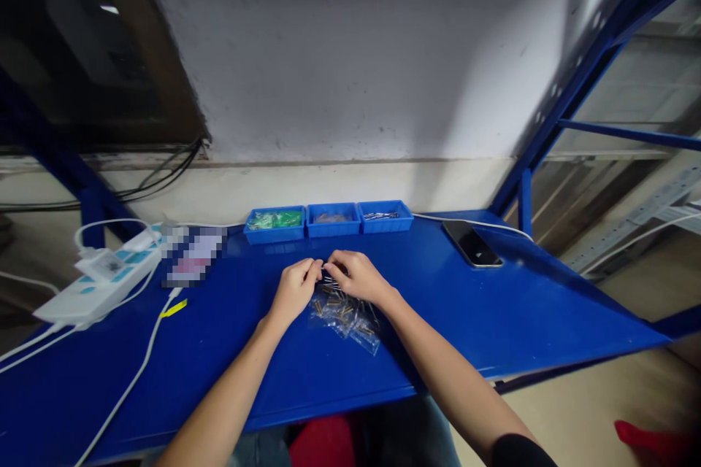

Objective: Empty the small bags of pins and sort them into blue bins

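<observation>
Head camera view: a grey-and-white wall [350, 58] rises behind a blue tabletop [454, 321], with a blue metal frame [591, 73] slanting up at the right. A white power strip [104, 295], plugs and cables attached, lies at the tabletop's left.

Near the middle, the person's left hand [299, 284] and right hand [358, 276] almost meet, fingers curled and each thumb drawn toward its fingertips; whether anything is pinched between them cannot be told.

Beyond the hands, three blue plastic trays stand side by side: the left tray [274, 236] holds green and clear material, the middle tray [334, 229] pale contents, the right tray [386, 225] slim metallic pieces. A dark smartphone [472, 244] lies to their right.

Clear plastic bags [350, 323] containing small brass-coloured pieces lie on the tabletop just below and between the hands; thin metal rods [330, 282] lie among them, partly under the right hand. Smallest is a yellow tag [175, 308] on a white cable.
</observation>
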Available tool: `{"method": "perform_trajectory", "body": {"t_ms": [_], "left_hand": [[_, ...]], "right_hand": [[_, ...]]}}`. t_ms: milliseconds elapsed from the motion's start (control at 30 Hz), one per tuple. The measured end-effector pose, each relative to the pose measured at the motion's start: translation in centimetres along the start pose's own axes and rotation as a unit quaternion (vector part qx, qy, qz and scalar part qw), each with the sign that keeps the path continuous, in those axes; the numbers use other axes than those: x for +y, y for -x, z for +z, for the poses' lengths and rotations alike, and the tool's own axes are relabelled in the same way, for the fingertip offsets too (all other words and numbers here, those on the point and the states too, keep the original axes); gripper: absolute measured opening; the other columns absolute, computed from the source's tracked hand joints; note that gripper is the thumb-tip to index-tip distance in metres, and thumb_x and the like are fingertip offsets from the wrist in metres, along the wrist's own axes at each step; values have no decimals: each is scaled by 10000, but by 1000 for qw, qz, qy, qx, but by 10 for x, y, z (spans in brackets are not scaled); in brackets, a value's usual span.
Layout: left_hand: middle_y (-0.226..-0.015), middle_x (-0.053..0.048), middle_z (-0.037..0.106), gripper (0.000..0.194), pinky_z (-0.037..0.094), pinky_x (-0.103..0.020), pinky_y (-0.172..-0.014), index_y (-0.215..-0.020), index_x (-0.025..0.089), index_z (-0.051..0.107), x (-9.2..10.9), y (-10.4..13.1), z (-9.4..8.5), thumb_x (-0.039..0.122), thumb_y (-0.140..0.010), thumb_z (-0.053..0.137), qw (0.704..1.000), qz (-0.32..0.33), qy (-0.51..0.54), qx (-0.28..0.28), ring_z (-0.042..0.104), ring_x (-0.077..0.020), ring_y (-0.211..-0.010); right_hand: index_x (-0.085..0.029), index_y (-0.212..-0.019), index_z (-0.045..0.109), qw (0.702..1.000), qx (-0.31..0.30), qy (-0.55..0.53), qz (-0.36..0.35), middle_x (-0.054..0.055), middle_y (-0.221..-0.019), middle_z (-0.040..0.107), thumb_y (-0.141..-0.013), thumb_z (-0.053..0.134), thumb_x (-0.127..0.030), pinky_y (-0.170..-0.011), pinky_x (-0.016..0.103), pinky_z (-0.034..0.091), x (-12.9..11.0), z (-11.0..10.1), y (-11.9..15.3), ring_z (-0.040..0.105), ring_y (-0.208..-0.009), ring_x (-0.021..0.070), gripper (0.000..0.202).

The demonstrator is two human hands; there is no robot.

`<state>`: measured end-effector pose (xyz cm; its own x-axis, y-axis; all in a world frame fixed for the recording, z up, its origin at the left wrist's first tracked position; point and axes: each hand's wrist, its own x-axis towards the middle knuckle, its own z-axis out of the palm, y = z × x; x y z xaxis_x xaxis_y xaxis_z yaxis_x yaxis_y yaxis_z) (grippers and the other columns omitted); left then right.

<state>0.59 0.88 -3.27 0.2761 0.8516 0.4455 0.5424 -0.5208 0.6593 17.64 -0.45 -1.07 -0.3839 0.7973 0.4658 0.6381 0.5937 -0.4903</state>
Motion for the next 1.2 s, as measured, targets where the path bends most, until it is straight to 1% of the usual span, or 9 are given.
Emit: {"method": "perform_trajectory", "body": {"t_ms": [133, 333, 433, 567, 633, 833, 933, 1067, 1200], "left_hand": [[-791, -16, 650, 189, 431, -217, -600, -893, 190, 588, 0, -1, 1, 348, -860, 490, 1000, -2, 22, 21, 587, -129, -672], [-759, -12, 631, 138, 420, -225, -597, -834, 198, 620, -2, -2, 4, 325, -817, 570, 999, 39, 7, 33, 564, -137, -686], [-753, -17, 642, 172, 421, -236, -626, -796, 194, 613, -4, -2, 3, 324, -850, 514, 998, 41, -11, 38, 574, -146, -701], [-665, -10, 641, 278, 426, -240, -635, -727, 184, 591, -5, -2, 2, 338, -888, 425, 1000, 0, 0, 25, 602, -147, -657], [-644, -8, 641, 308, 428, -234, -612, -708, 180, 580, -4, -1, 2, 364, -890, 411, 999, -30, 16, 19, 610, -144, -625], [-677, 13, 618, 208, 436, -209, -604, -915, 186, 540, -4, 1, 4, 376, -847, 493, 996, -31, 81, 39, 619, -136, -657], [-661, 20, 608, 190, 428, -202, -602, -885, 186, 551, -4, 2, 4, 364, -852, 492, 996, -23, 82, 35, 604, -125, -629], [-668, 7, 620, 252, 418, -203, -602, -801, 177, 605, -2, 3, 0, 387, -862, 479, 997, -18, 56, 44, 582, -126, -621], [-659, -11, 631, 371, 421, -213, -606, -734, 167, 624, -2, 4, -2, 405, -899, 393, 997, -28, 47, 45, 585, -138, -622]], "right_hand": [[-193, -698, 493, 1000, 17, 13, 20, -7, -635, 526, -937, 405, -293, -583, 221, 303, 6, 5, -1, 483, -588, 117, 274], [-186, -639, 453, 998, 37, 4, 52, -24, -591, 486, -937, 399, -310, -566, 216, 282, 11, 9, -3, 434, -550, 99, 327], [-185, -670, 483, 997, 37, -11, 65, -26, -589, 501, -932, 401, -333, -553, 212, 280, 9, 7, -2, 436, -546, 99, 312], [-198, -865, 541, 998, 24, -36, 40, -24, -681, 570, -881, 494, -310, -565, 205, 307, 6, 2, 0, 490, -588, 105, 123], [-198, -867, 547, 999, 18, -29, 13, -13, -721, 582, -875, 500, -276, -579, 206, 318, 6, 0, 1, 500, -612, 107, 92], [-185, -788, 536, 998, 43, 6, 37, -1, -658, 572, -930, 418, -317, -577, 212, 311, 12, 4, -1, 511, -592, 114, 227], [-184, -734, 516, 998, 44, 26, 45, 3, -642, 570, -945, 388, -316, -582, 213, 310, 12, 5, -2, 522, -588, 113, 279], [-186, -725, 515, 998, 33, 46, 20, 1, -656, 574, -947, 389, -316, -584, 213, 315, 5, 3, -1, 522, -597, 111, 286], [-183, -743, 548, 994, 44, 83, -57, 13, -680, 580, -936, 408, -288, -623, 227, 340, -5, -6, 2, 523, -641, 124, 261]]}}
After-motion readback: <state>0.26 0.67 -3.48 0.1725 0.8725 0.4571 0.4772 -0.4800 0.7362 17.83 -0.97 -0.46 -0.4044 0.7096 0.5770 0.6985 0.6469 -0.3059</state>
